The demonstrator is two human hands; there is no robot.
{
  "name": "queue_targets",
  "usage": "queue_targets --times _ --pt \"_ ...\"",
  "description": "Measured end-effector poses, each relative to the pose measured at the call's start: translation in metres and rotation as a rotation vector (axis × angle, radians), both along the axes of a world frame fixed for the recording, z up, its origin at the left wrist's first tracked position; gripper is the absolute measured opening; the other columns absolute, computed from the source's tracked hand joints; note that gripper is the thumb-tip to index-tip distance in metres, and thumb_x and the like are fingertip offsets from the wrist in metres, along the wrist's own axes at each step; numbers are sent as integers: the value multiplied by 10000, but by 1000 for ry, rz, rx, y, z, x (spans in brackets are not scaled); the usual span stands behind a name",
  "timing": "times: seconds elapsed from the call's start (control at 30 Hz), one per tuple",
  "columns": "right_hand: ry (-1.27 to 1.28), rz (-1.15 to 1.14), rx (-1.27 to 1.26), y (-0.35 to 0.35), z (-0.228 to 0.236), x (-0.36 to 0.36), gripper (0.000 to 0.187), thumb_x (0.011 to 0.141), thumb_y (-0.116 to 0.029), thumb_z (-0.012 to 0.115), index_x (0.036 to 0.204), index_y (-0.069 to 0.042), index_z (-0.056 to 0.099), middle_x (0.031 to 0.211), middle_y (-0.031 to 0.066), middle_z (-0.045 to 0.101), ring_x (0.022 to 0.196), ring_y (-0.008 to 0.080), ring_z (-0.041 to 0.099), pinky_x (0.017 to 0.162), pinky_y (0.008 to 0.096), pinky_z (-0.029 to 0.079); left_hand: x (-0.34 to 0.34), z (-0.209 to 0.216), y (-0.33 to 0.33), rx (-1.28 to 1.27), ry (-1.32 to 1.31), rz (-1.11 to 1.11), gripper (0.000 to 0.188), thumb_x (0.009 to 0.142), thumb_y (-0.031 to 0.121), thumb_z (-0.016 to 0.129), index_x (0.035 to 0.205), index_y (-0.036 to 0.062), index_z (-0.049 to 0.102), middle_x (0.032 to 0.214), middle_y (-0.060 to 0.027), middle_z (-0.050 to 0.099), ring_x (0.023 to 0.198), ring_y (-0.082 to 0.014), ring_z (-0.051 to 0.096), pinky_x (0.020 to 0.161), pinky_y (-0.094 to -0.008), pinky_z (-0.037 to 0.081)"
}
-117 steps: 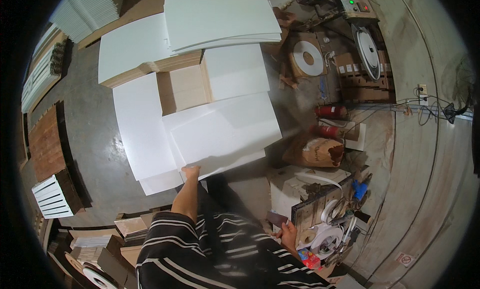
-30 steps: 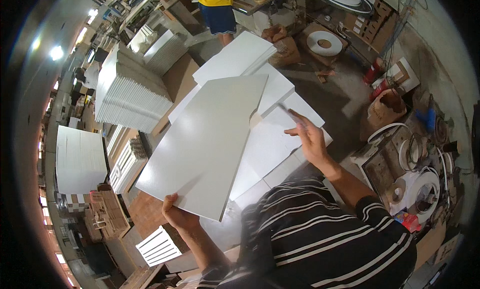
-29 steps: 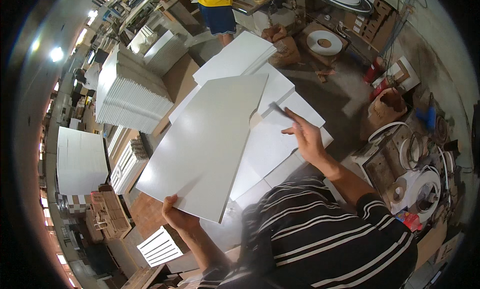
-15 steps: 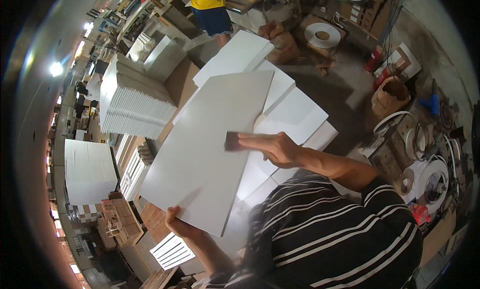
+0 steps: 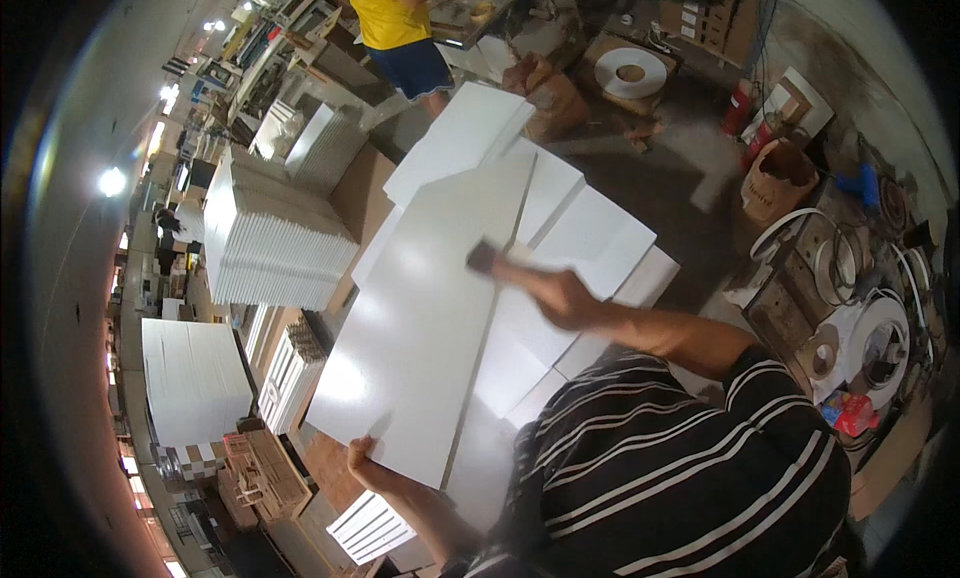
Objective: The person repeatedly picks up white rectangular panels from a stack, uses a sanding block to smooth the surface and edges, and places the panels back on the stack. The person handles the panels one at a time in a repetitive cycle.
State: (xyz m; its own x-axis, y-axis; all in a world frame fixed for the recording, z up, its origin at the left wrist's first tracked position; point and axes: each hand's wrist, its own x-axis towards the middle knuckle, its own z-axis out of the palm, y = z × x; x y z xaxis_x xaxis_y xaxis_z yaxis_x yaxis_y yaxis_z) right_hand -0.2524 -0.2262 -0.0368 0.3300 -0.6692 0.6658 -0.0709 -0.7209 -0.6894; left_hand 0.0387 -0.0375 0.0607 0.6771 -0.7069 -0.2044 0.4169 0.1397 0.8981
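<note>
A long white panel (image 5: 410, 308) lies slanted in front of me, over other white panels (image 5: 590, 233). My left hand (image 5: 370, 463) is closed on its near short edge, with the thumb on top and the fingers hidden underneath. At the panel's long right edge, my right hand (image 5: 560, 296) holds a small dark sanding block (image 5: 483, 256). The block and fingertips are smeared by motion, and I cannot tell whether the block touches the edge.
A tall stack of white panels (image 5: 280, 233) stands left of the work. Slatted white pieces (image 5: 370, 528) lie near my left forearm. A person in a yellow shirt (image 5: 388, 13) stands at the far side. Paper sacks (image 5: 778, 181) and edging rolls (image 5: 880, 348) sit to the right.
The sanding block has moved a little farther away along the panel's right edge with my right hand. The panel has tilted, and light now glares off it. My left hand keeps its grip.
</note>
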Motion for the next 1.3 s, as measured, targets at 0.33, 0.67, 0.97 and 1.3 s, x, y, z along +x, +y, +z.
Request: queue_targets --times 0.33,0.67,0.97,1.3 --pt "21 228 254 6 -18 6 433 943 6 451 1372 -29 500 1134 216 661 720 244 682 627 316 550 -12 7 -7 -77 10 -9 525 676 113 541 1152 -103 501 1012 -230 597 876 -367 660 780 -436 586" --pt "14 363 -59 -1 16 19 468 932 20 447 1383 -94 498 1339 154 565 1077 264 658 865 351 575 -9 9 -2 -71 24 -14 522 680 127 536 1145 -107 503 1007 -245 595 857 -382 661 769 -457 591" --pt "-90 223 -139 -2 -15 25 409 981 -13 414 1373 -74 511 1288 117 615 763 163 701 557 273 550 -7 8 6 -7 -92 47 471 702 146 556 1095 -113 537 954 -228 601 801 -363 659 714 -436 579" --pt "32 467 -128 10 -20 23 560 858 67 553 1396 -66 466 1352 140 551 1080 247 654 848 305 595 6 2 13 77 -158 68 534 730 253 605 1112 -112 528 942 -224 595 769 -335 648 674 -416 555"
